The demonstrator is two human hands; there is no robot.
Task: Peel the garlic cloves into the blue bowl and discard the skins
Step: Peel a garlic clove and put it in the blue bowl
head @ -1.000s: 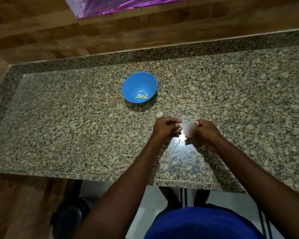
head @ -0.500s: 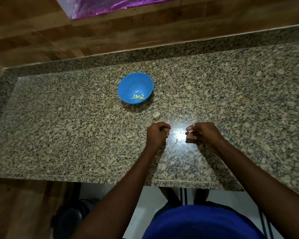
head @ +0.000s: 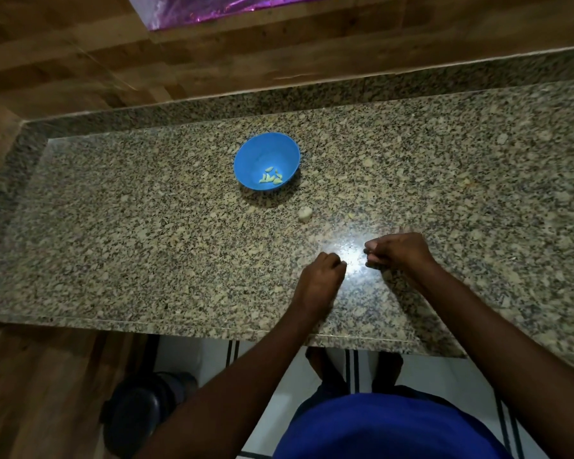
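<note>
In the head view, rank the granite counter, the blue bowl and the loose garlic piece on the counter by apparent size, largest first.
1. Granite counter
2. Blue bowl
3. Loose garlic piece, far smaller than the bowl beside it, so nearness to the camera does not blur the order.

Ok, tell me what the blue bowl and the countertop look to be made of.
Blue bowl: likely plastic, with uniform saturated colour, a thin rim and a smooth, soft sheen. Countertop: polished granite or similar stone, speckled beige, grey and black, with a bright mirror-like glare near the hands.

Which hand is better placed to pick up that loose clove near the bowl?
Probably the left hand: the garlic clove lies almost straight ahead of it, before the blue bowl; the right hand sits farther off.
</note>
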